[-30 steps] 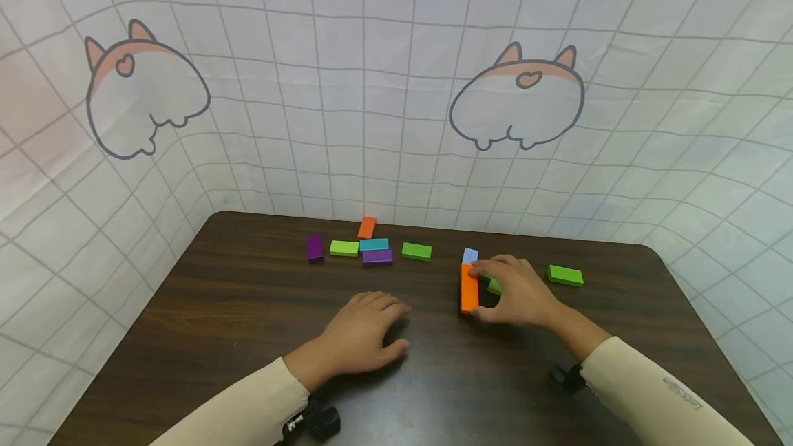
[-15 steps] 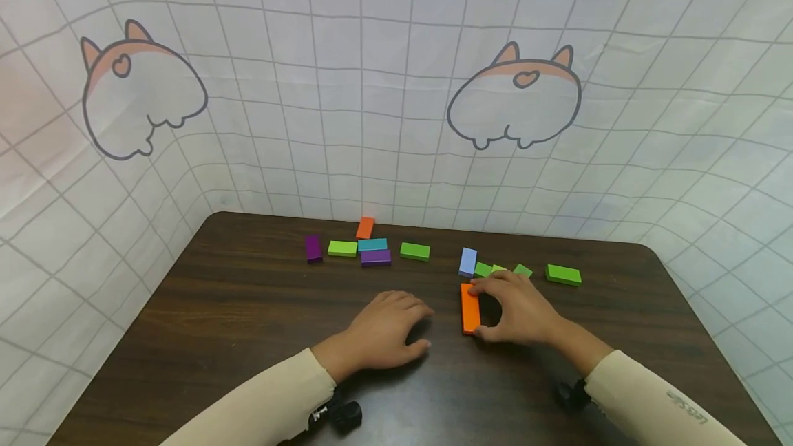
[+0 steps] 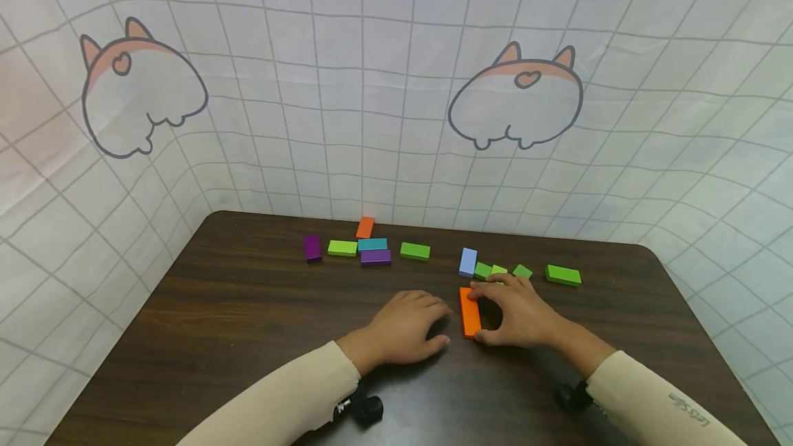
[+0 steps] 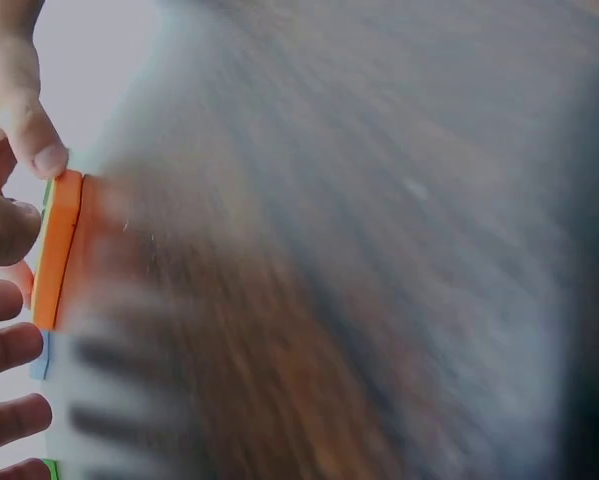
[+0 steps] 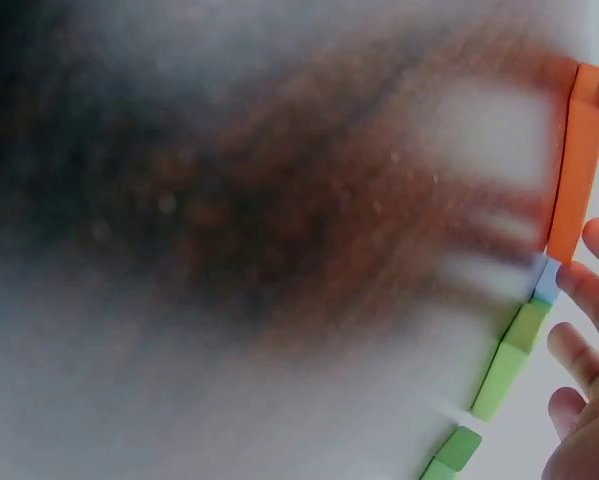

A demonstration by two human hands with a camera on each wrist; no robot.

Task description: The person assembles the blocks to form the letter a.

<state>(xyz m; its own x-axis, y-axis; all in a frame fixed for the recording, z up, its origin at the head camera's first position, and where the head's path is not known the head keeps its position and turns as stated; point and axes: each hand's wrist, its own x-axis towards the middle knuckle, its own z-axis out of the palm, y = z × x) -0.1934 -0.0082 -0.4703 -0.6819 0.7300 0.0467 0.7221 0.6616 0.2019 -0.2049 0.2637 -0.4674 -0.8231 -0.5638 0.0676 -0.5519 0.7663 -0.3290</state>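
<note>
My right hand [image 3: 520, 312] pinches an orange block [image 3: 469, 313] lengthwise, thumb at the near end and index finger at the far end. In the right wrist view the orange block [image 5: 579, 160] lies along the table with fingertips by it. My left hand [image 3: 405, 325] hovers low just left of the block, fingers loosely spread and holding nothing. From the left wrist, the orange block [image 4: 59, 250] appears beyond the left fingers. Behind it lie a light blue block [image 3: 467, 262], a green block [image 3: 482, 270] and a lime block [image 3: 498, 270], partly covered by the right hand.
A green block [image 3: 563, 275] lies farther right, and a smaller-looking green one [image 3: 522, 272] behind the right hand. Back left are a purple block [image 3: 312, 248], lime [image 3: 343, 248], teal [image 3: 372, 244], violet [image 3: 375, 258], green [image 3: 415, 251] and red-orange [image 3: 365, 228]. A gridded curtain [image 3: 334, 102] borders the dark table [image 3: 186, 336].
The right hand has drawn the orange block toward the person, away from the light blue block. The left hand has moved right, close to the orange block.
</note>
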